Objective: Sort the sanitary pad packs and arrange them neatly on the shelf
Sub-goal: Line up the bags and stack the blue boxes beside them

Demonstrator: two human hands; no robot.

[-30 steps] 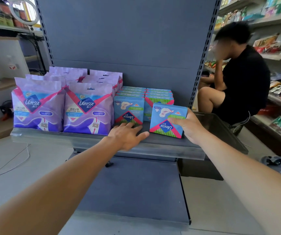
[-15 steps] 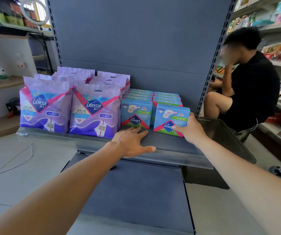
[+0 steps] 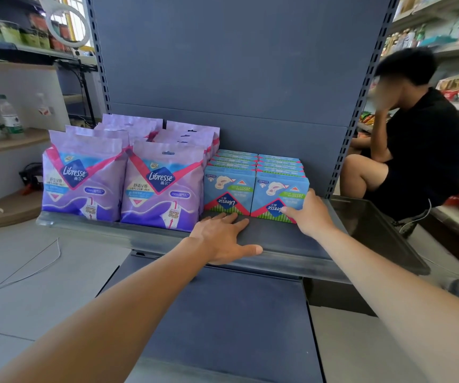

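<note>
Blue cardboard pad pack (image 3: 279,199), pinched by the right hand (image 3: 310,214), wants squaring near the grey metal shelf (image 3: 292,241) front edge; spread left hand (image 3: 222,239) rests flat.

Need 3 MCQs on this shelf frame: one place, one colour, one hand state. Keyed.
1. Where does the left hand lie?
A. flat on the shelf
B. on a purple pack
C. on the floor

2. What colour are the small packs right of the purple packs?
A. yellow
B. blue
C. black

3. What is the right hand doing?
A. hanging idle
B. gripping a bottle
C. holding the front right blue pack

A: palm down on the shelf, thumb at the front edge.
B: blue fronts with pink and green trim.
C: fingers at its side, thumb on its front.
</note>
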